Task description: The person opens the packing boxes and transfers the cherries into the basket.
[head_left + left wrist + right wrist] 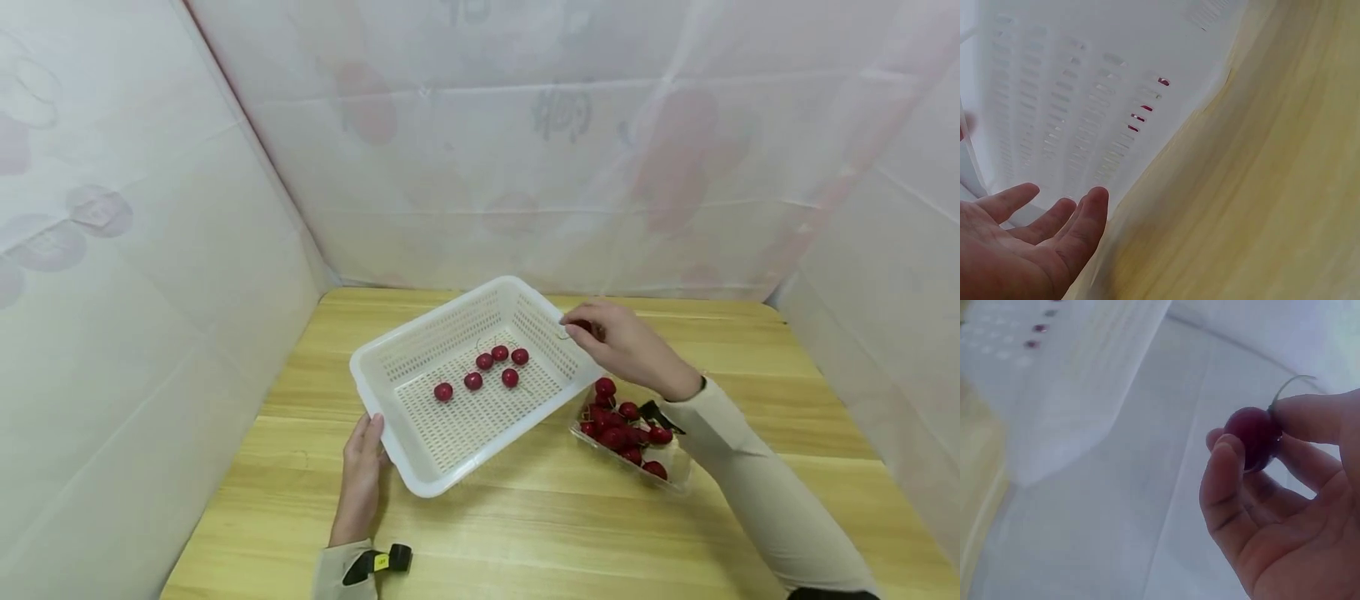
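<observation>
1. Head view: The left hand (363, 467) is holding the left end of a white, rectangular, perforated plastic basket (517, 427), thumb lying on the rim, fingers passing below it.
2. Head view: Six round red cherries (484, 362) are lying on the basket floor.
3. Head view: The right hand (622, 342) is pinching a round, dark red cherry (583, 326) at the basket's right end.
4. Head view: A clear plastic box (678, 471) of red cherries is sitting beside the basket, on the pale wood-grained table (465, 546).
5. Head view, markings: A yellow label (381, 562) on the black wrist strap (360, 570) is bearing print too small to read. The pale wall sheet (450, 167) is showing faint, seemingly reversed lettering, not legible.
6. Left wrist view: The left fingers are reaching, slightly bent, along the basket's outside; red is showing through several slots.
7. Right wrist view: Thumb and fingertips are gripping the held cherry; its thin, curved green stem is projecting above them.
</observation>
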Tool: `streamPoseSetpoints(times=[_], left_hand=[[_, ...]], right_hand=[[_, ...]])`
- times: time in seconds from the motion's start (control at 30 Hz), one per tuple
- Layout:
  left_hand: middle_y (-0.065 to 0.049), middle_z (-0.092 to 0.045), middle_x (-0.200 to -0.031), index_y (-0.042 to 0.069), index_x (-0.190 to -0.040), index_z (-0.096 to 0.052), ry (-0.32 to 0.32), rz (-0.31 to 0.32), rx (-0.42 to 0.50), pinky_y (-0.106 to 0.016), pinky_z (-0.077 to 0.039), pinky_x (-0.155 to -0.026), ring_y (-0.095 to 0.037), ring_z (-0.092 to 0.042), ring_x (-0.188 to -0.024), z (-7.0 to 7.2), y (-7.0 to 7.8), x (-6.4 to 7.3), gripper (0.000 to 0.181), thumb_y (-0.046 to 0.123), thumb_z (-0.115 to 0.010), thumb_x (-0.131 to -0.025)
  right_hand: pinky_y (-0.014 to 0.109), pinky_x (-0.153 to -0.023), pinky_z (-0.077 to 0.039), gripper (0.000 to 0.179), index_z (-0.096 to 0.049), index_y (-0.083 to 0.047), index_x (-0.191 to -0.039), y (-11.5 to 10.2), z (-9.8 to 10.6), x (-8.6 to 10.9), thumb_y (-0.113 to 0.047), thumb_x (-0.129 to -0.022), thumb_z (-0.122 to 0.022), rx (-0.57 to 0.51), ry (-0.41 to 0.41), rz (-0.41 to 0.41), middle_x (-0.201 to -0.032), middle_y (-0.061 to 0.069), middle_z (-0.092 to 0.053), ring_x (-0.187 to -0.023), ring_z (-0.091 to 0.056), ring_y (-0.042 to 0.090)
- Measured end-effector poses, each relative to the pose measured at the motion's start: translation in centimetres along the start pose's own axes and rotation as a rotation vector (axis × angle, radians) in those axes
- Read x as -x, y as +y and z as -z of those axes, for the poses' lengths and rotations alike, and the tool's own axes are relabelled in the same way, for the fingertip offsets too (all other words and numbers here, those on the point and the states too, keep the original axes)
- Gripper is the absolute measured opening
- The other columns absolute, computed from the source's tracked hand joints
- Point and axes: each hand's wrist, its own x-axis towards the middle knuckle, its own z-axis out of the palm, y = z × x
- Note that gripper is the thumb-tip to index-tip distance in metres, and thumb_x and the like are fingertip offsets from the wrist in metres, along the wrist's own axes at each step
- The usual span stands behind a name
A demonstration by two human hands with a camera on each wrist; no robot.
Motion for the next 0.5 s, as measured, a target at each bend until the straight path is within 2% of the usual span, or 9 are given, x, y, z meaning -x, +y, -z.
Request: streamPoseSetpoints(times=[0.17,0.33,0.43,0.5], left_hand=[[-0.014,-0.055,-0.151,0.014,-0.159,-0.039,0.006,0.002,-0.023,-0.023,-0.055,-0.102,-0.008,-0.062,-0.126,0.0,0.0,0.0,0.062,0.052,-0.039,-0.110],[-0.017,-0.054,-0.151,0.014,-0.158,-0.041,0.016,-0.010,-0.029,-0.025,-0.055,-0.101,-0.013,-0.062,-0.128,0.0,-0.1,0.0,0.061,0.052,-0.039,-0.110],[-0.017,-0.055,-0.150,0.015,-0.158,-0.041,0.014,-0.010,-0.027,-0.025,-0.056,-0.100,-0.014,-0.063,-0.127,0.0,-0.1,0.0,0.061,0.052,-0.039,-0.110],[-0.018,-0.056,-0.149,0.015,-0.158,-0.041,0.011,-0.008,-0.027,-0.024,-0.056,-0.100,-0.014,-0.065,-0.125,0.0,-0.1,0.0,0.061,0.053,-0.039,-0.110]], right_hand=[[0.024,-0.062,-0.049,0.028,-0.069,-0.005,-0.128,-1.2,-1.4,-3.5,-0.009,-0.102,-0.060,0.008,-0.131,0.036,-0.113,0.009,-0.071,-0.073,-0.054,0.013],[0.025,-0.071,-0.053,0.039,-0.065,0.001,-0.133,-2.5,-3.5,-6.2,-0.002,-0.094,-0.066,0.059,-0.251,0.077,-0.107,0.008,-0.065,-0.085,-0.056,0.016],[0.029,-0.079,-0.055,0.038,-0.064,0.003,-0.133,-3.1,-5.1,-7.5,-0.002,-0.095,-0.066,0.111,-0.313,0.083,-0.112,0.011,-0.063,-0.094,-0.058,0.019],[0.031,-0.087,-0.056,0.039,-0.061,0.003,-0.136,-3.5,-6.2,-8.3,-0.006,-0.098,-0.066,0.144,-0.360,0.077,-0.121,0.013,-0.065,-0.103,-0.060,0.020]])
